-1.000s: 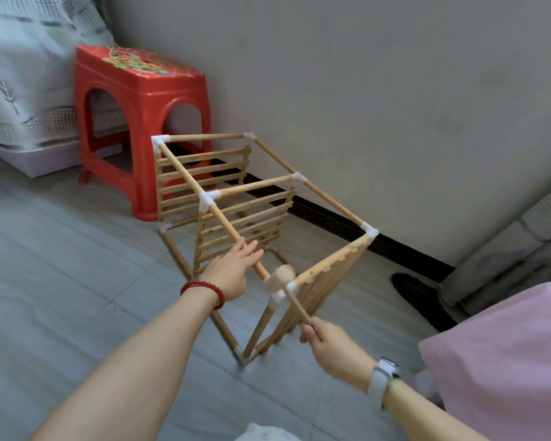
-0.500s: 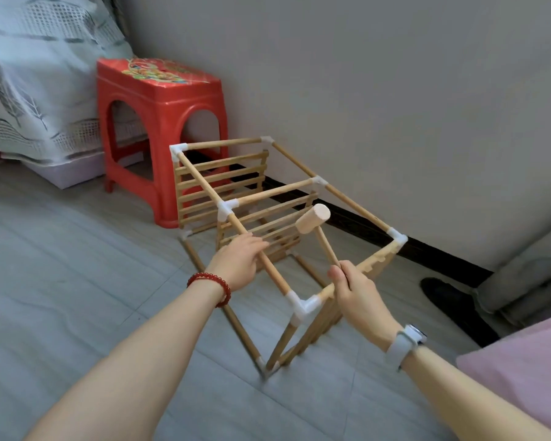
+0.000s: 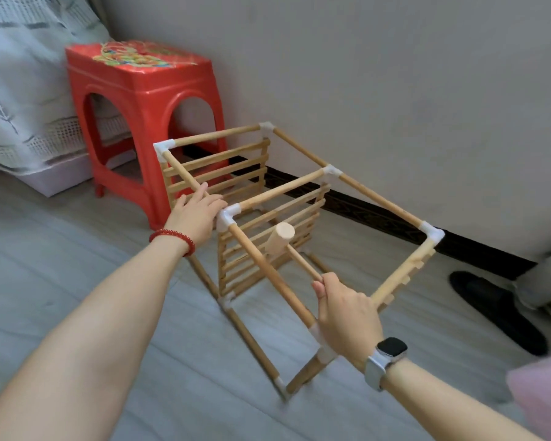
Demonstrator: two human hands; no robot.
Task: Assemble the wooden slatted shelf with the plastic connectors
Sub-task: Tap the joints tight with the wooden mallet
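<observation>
Wrists and forearms fill the near edge, the right one wearing a watch (image 3: pixel 387 358). Right hand (image 3: pixel 347 316), fingers curled tight round the handle of a small wooden mallet (image 3: pixel 280 238), sits over the nearest top corner connector (image 3: pixel 318 337) of the shelf frame (image 3: pixel 299 218), hiding most of it. Mallet head now lowered inside the frame, beside the long near rail (image 3: pixel 268 275), where half a second back it was raised above it and a second back down at that same near corner: reads as one tap finished and the tool swinging toward the next joint. Left hand (image 3: pixel 198 214), with a red bead bracelet, has slid farther along that rail and rests palm down, fingers loosely spread, just short of the middle connector (image 3: pixel 228 216), likely bracing it. Frame lies on its side on the grey floor (image 3: pixel 61 265), near the wall's base, all visible corners capped. Beyond stand the slatted panels, a red stool (image 3: pixel 140 100) and bedding (image 3: pixel 23 90). Probably seating joints, close to done.
</observation>
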